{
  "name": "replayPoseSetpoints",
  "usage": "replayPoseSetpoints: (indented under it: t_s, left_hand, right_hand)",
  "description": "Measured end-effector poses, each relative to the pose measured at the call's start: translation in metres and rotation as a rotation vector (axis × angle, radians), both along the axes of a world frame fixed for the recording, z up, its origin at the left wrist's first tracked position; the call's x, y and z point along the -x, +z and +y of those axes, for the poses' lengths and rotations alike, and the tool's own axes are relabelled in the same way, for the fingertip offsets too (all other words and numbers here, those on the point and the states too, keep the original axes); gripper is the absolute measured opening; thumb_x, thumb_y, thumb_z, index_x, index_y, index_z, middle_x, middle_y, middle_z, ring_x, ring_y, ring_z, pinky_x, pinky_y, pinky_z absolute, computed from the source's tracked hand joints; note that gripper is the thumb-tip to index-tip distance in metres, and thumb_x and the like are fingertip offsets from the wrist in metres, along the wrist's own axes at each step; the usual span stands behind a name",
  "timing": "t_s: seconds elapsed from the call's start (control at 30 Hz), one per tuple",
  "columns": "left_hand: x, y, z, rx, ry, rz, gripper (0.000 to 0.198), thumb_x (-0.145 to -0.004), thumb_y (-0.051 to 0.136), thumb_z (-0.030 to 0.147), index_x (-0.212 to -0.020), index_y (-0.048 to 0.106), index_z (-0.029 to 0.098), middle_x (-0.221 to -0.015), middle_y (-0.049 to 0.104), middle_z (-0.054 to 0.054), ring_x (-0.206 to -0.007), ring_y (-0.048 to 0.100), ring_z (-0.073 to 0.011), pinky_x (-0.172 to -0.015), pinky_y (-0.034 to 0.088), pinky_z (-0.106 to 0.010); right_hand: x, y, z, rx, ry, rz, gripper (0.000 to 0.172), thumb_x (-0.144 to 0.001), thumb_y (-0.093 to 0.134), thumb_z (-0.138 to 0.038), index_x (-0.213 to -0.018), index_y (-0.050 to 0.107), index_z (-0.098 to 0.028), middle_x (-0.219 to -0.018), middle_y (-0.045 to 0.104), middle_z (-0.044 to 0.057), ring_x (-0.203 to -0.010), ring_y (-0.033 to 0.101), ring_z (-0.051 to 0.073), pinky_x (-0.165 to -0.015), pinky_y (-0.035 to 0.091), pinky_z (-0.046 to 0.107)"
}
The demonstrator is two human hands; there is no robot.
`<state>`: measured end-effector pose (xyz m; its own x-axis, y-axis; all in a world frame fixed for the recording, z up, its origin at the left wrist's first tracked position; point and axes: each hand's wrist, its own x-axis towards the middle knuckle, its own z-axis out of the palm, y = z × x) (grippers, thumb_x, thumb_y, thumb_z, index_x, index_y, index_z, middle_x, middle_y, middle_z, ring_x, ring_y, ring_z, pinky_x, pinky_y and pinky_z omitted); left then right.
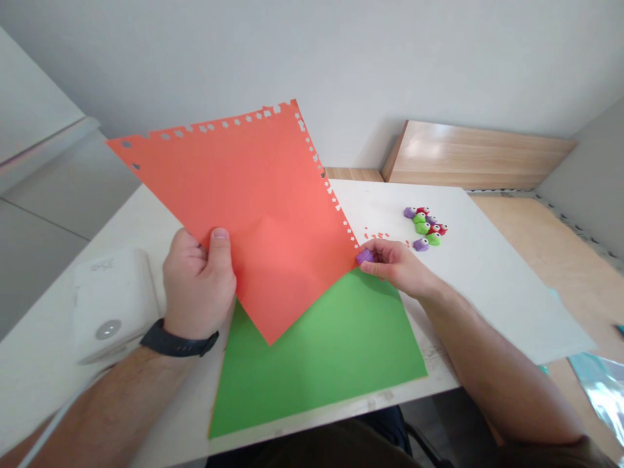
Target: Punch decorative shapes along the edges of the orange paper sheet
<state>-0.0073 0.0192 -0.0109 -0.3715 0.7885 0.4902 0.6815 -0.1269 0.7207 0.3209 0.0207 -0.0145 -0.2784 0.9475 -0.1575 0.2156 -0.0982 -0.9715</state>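
My left hand (197, 286) is closed on the lower edge of an orange paper sheet (253, 201), thumb on top, holding it tilted up above the table. Small shapes are punched out along two of its edges. My right hand (394, 263) pinches a small purple punch (364, 256) against the sheet's right corner. Under the orange sheet a green paper sheet (322, 351) lies flat on the white table (487, 273). Tiny orange paper bits (376, 235) lie just beyond my right hand.
A cluster of several small purple, red and green punches (426, 227) sits on the table beyond my right hand. A white box-shaped device (110, 302) stands at the left. A wooden board (468, 156) leans at the back wall. Shiny foil (602, 383) lies on the floor at right.
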Motion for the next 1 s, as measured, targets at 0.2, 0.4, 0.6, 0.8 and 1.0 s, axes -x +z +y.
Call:
replayPoseSetpoints:
  t_s: [0.2, 0.4, 0.6, 0.8, 1.0]
  left_hand:
    - [-0.002, 0.003, -0.002, -0.014, -0.037, -0.014, 0.037, -0.101, 0.055, 0.037, -0.126, 0.067, 0.013, -0.123, 0.073, -0.012, -0.117, 0.068, -0.0261, -0.103, 0.052, -0.041]
    - [0.0, 0.001, -0.001, -0.005, -0.036, -0.031, 0.037, -0.101, 0.056, 0.038, -0.127, 0.066, 0.014, -0.121, 0.074, -0.011, -0.112, 0.069, -0.0251, -0.101, 0.053, -0.041]
    - [0.002, -0.002, 0.001, -0.007, -0.02, -0.012, 0.039, -0.102, 0.054, 0.041, -0.126, 0.066, 0.013, -0.12, 0.073, -0.011, -0.113, 0.068, -0.0247, -0.103, 0.052, -0.039]
    - [0.002, -0.002, 0.0, 0.005, -0.013, -0.017, 0.04, -0.102, 0.054, 0.042, -0.126, 0.066, 0.012, -0.12, 0.073, -0.011, -0.111, 0.069, -0.025, -0.102, 0.053, -0.04]
    - [0.001, 0.0, -0.001, 0.004, -0.009, -0.027, 0.04, -0.101, 0.055, 0.041, -0.126, 0.067, 0.013, -0.121, 0.073, -0.012, -0.114, 0.068, -0.0268, -0.101, 0.052, -0.04]
  right_hand:
    - [0.0, -0.001, 0.001, -0.009, -0.006, -0.069, 0.026, -0.079, 0.079, -0.033, -0.098, 0.071, -0.017, -0.08, 0.065, 0.0, -0.064, 0.053, 0.012, -0.056, 0.041, 0.026]
    - [0.001, -0.001, 0.003, 0.011, 0.001, -0.082, 0.029, -0.079, 0.079, -0.035, -0.099, 0.069, -0.018, -0.08, 0.063, 0.0, -0.064, 0.052, 0.013, -0.056, 0.045, 0.028]
    - [-0.003, 0.001, 0.003, -0.103, -0.014, -0.094, 0.028, -0.084, 0.076, -0.036, -0.103, 0.068, -0.018, -0.085, 0.062, 0.001, -0.068, 0.051, 0.013, -0.058, 0.044, 0.027]
    - [-0.006, 0.007, 0.001, -0.08, 0.018, -0.047, 0.027, -0.089, 0.073, -0.037, -0.107, 0.068, -0.018, -0.083, 0.059, 0.0, -0.066, 0.048, 0.011, -0.055, 0.036, 0.027]
    - [-0.011, 0.002, 0.003, -0.063, -0.017, -0.028, 0.03, -0.089, 0.072, -0.039, -0.111, 0.069, -0.019, -0.084, 0.06, 0.001, -0.065, 0.049, 0.013, -0.053, 0.035, 0.028]
